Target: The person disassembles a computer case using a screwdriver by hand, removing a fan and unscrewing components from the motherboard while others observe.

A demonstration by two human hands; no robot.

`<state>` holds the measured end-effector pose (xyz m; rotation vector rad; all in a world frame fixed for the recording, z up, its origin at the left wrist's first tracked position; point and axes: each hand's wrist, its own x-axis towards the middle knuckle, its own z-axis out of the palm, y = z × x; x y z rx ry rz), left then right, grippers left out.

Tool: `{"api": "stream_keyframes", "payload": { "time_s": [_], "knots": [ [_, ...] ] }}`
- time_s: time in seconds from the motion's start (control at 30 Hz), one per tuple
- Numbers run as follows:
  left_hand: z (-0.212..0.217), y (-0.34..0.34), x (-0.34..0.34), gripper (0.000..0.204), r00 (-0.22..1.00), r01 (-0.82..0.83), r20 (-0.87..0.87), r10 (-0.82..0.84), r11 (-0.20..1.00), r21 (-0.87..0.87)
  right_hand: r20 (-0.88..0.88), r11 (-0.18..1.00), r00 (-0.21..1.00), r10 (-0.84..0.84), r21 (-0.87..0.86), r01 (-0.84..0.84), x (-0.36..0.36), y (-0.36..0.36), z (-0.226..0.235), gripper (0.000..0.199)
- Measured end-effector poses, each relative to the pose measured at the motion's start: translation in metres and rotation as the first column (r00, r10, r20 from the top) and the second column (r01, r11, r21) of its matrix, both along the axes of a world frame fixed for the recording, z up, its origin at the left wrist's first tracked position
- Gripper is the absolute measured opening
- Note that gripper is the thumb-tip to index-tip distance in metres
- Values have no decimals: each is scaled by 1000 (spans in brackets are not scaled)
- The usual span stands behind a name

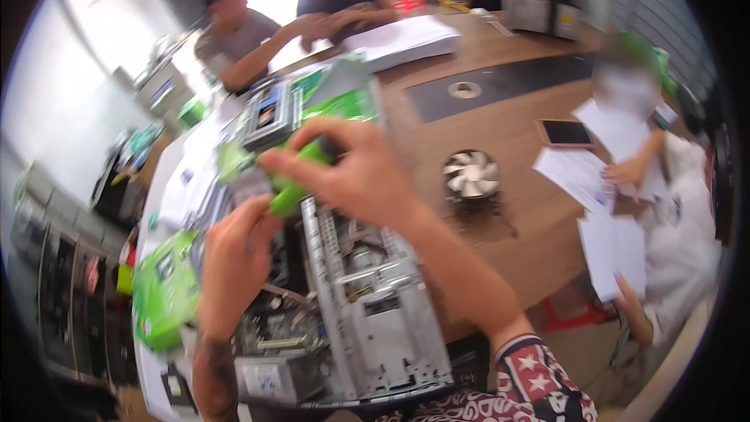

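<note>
An open grey metal computer case (375, 320) lies in front of me, its drive cage and cables showing. Above it my right hand (355, 172) grips a green-handled tool (301, 180), fingers wrapped over its upper end. My left hand (238, 254) touches the lower end of the same green handle with its fingertips, over the left side of the case. A green circuit board (269, 113) sits just beyond my hands. The picture is blurred by motion.
A round cooler fan (471, 174) and a phone (566, 133) lie on the brown table (508, 234). A green box (164, 289) is at my left. A person at right handles papers (613, 246). Two people sit at the far end.
</note>
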<state>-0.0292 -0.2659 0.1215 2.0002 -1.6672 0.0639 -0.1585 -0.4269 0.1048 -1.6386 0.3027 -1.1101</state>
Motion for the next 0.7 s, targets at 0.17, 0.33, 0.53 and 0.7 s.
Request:
{"api": "stream_keyframes", "payload": {
  "time_s": [0.17,0.33,0.53,0.7],
  "knots": [
    [-8,6,-2,8,999,29,-39,-35,990,-139,-69,996,993,93,5,-93,11,-4,-6,27],
    [-19,26,6,13,958,-5,280,56,984,-177,-104,568,964,-247,-821,57,-2,12,-8,36],
    [-27,38,1,23,879,93,472,-61,995,-45,-573,604,817,66,-629,-489,29,31,-28,24],
    [-29,46,33,30,901,150,422,-100,985,-87,-447,653,876,181,-612,-447,43,39,-43,23]
  ]
}}
